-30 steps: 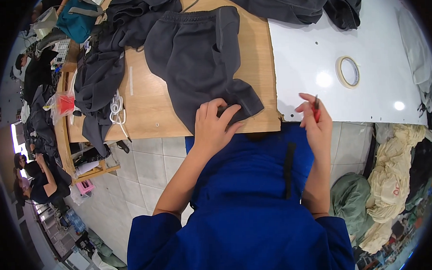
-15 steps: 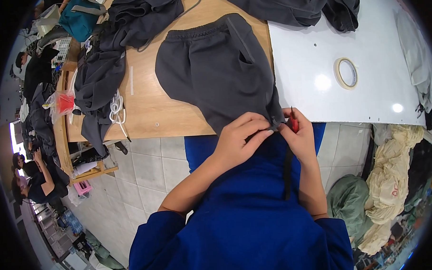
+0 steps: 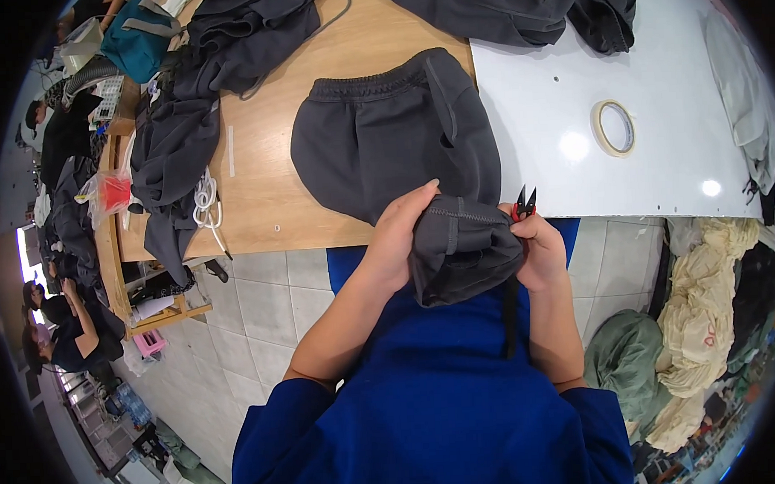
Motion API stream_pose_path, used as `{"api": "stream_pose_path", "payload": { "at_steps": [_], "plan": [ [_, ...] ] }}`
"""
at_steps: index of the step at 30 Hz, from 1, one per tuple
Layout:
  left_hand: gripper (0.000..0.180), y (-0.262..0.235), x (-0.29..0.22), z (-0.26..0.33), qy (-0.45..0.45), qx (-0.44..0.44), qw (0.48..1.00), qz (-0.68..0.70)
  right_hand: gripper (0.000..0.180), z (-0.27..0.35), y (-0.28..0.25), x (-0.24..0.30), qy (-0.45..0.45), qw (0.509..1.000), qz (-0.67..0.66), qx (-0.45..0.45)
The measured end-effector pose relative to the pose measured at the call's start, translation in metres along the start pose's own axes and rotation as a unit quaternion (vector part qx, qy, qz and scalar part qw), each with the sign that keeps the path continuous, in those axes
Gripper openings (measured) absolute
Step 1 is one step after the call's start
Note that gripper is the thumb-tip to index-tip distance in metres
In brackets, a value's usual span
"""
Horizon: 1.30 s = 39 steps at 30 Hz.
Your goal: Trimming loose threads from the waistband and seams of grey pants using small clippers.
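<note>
Dark grey garment (image 3: pixel 384 135) laid on the wooden tabletop (image 3: pixel 262 191), gathered waistband farthest from the body. Its near end (image 3: pixel 469 260), seam stitching exposed, is raised between the two hands, past the table edge. Its left side is gripped by the left hand (image 3: pixel 396 242), thumb on top; fingers hidden, apparently tucked behind the cloth. Its right side is pinched by the right hand (image 3: pixel 542 252), where red-handled snips (image 3: pixel 524 208) are also held, blades parted, pointed away.
</note>
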State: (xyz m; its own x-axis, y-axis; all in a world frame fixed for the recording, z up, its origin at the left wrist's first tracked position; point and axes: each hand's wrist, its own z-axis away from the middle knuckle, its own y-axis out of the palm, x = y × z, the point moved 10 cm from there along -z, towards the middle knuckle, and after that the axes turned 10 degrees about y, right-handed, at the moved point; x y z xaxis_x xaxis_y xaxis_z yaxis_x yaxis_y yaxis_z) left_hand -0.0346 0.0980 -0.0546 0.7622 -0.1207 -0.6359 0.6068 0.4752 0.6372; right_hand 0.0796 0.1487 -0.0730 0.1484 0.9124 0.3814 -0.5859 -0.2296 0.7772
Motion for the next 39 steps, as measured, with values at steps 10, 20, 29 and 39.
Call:
{"api": "stream_pose_path", "payload": {
  "at_steps": [10,20,29,39],
  "plan": [
    [0.029,0.005,-0.018,-0.003,0.093,0.123,0.959,-0.236,0.024,0.001,-0.018,0.035,-0.094,0.984,-0.127,-0.078],
    [0.039,0.052,-0.049,0.022,0.347,0.22,0.599,-0.688,0.021,-0.01,-0.03,0.05,-0.126,0.973,-0.184,-0.052],
    [0.01,0.003,-0.037,0.006,0.144,0.166,0.93,-0.293,0.042,-0.001,-0.005,0.065,-0.144,0.984,-0.034,-0.104],
    [0.016,0.011,-0.042,0.01,0.114,0.048,0.991,-0.041,0.033,0.039,0.035,0.075,-0.293,0.886,0.308,-0.183]
  ]
}}
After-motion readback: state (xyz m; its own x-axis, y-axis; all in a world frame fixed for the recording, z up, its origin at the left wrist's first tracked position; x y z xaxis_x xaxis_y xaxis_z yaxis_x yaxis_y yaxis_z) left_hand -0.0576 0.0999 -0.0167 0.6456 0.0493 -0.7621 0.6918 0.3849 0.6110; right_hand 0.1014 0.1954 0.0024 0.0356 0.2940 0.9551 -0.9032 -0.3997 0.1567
